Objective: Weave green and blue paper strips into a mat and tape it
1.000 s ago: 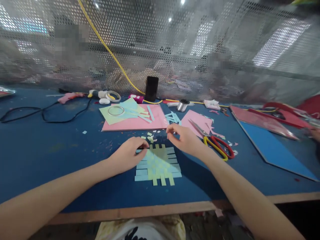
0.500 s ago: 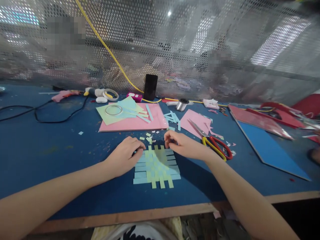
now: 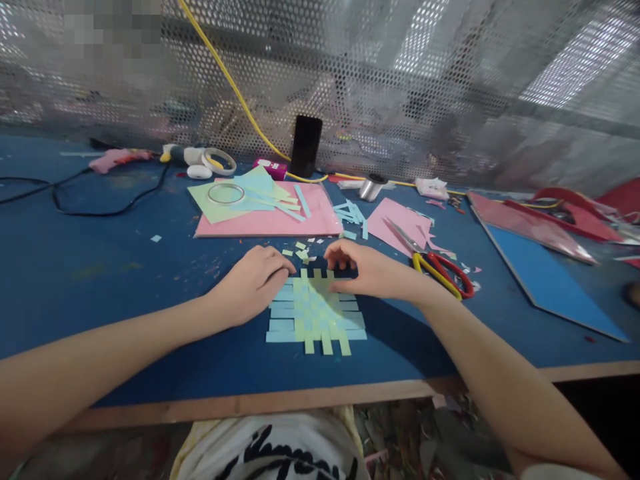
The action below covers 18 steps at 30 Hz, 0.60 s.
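Note:
A woven mat of pale blue and yellow-green paper strips (image 3: 320, 319) lies flat on the blue table. My left hand (image 3: 255, 287) rests at its upper left corner, fingers pressed together; whatever is under the fingertips is hidden. Over the upper right part of the mat is my right hand (image 3: 363, 272), its fingers curled and apart from the thumb, with nothing visible between them. Small paper scraps (image 3: 301, 252) lie just beyond the mat.
Red and yellow scissors (image 3: 440, 272) lie on pink paper at the right. Behind are stacked paper sheets (image 3: 270, 223), cut blue strips (image 3: 350, 212), a wire spool (image 3: 373, 188) and a leaning phone (image 3: 306, 145). A blue board (image 3: 550, 283) lies far right.
The camera view has tilted down and shifted slightly. My right thumb has parted from the fingers over the mat's upper right. My left hand stays at the mat's upper left corner.

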Motion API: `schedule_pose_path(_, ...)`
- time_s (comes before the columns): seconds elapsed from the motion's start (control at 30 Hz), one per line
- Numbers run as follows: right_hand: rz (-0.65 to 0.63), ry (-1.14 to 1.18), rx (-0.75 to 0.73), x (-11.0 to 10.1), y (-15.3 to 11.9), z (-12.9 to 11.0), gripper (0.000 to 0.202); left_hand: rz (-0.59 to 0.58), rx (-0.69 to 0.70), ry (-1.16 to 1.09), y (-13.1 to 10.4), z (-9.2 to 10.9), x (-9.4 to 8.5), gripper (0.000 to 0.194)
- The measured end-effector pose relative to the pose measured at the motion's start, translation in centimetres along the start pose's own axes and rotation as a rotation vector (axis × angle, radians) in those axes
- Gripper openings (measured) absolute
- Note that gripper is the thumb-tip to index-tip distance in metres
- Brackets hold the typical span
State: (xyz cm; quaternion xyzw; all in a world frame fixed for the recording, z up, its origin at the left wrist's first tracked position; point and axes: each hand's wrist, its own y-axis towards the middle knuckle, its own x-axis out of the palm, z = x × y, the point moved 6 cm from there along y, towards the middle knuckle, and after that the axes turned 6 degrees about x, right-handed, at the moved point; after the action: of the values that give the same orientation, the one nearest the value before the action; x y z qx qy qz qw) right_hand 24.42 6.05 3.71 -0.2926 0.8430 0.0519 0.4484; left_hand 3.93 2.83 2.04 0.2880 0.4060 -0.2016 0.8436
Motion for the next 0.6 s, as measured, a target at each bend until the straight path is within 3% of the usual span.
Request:
schedule_pose_path(0.17, -0.015, 0.007, -0.034, 0.7, 0.5, -0.1, 0.064, 0.001, -0.029, -0.002, 0.2, -0.1, -0.2, 0.035)
schedule_pose_path(0.6, -0.047, 0.132, -0.046, 0.9, 0.3, -0.2, 0.074, -0.080, 0.027, -0.015, -0.1, 0.0, 0.9, 0.035)
